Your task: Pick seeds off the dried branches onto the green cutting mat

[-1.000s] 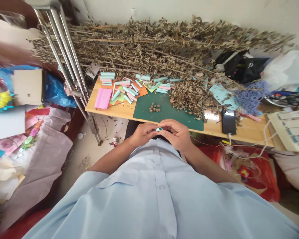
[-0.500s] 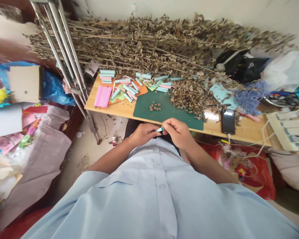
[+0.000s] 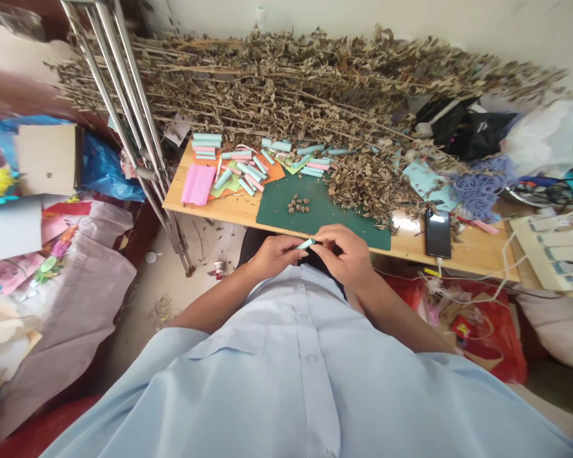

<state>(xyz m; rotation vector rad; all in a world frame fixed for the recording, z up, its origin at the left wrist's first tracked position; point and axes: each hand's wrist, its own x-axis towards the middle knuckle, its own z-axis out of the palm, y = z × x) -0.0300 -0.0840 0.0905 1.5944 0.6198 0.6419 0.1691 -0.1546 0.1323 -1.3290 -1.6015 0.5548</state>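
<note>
A short light-blue paper roll (image 3: 306, 244) is held in front of my shirt, just off the table's near edge. My left hand (image 3: 275, 256) is closed, its thumb and fingers pinching the left part of the roll. At the other end, the thumb and index finger of my right hand (image 3: 344, 254) close around the tip. Whether anything is inside the roll cannot be made out. Beyond my hands, a small cluster of brown balls (image 3: 298, 204) lies on a green cutting mat (image 3: 277, 191). A heap of dried crumbled leaves (image 3: 363, 184) covers the mat's right side.
Blue and pink paper rolls (image 3: 251, 170) lie at the table's left, near pink paper sheets (image 3: 198, 184). Long dried stalks (image 3: 267, 83) fill the back. A black phone (image 3: 438, 233) and power strip (image 3: 549, 248) are at right. Metal crutches (image 3: 128, 95) lean at left.
My right hand's thumb and fingers have shifted at the roll's right end and spread slightly. The roll has moved slightly up and left. Things on the table look the same.
</note>
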